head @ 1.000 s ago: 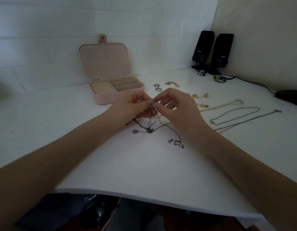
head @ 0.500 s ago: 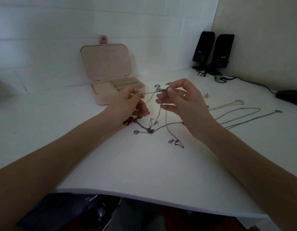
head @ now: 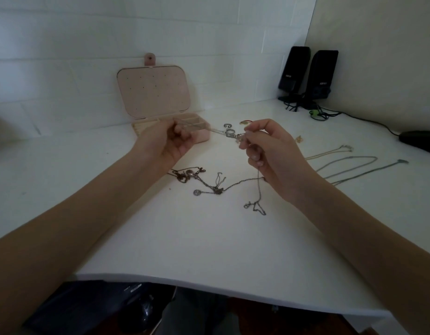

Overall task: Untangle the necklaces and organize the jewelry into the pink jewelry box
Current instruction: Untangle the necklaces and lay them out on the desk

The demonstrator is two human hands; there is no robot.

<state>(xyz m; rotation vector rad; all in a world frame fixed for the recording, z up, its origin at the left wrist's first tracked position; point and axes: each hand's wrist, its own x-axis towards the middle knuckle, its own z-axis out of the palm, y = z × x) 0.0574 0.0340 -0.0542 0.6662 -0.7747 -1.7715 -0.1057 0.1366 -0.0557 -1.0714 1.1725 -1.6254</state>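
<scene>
Now, on the white surface, the left hand pinches one end of a thin chain, blurred, before the open pink jewelry box at eleven o'clock. Tangled necklaces lie at centre. The right hand pinches the chain's other end; straight chains lie at three o'clock.

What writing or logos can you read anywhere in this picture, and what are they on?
Left speaker: a small white logo on its front, too blurred to read.
Right speaker: a matching small white logo, also too blurred to read.
Pink jewelry box: only dots of holes in the lid, no words.
No other text is visible on the table or the wall.
</scene>
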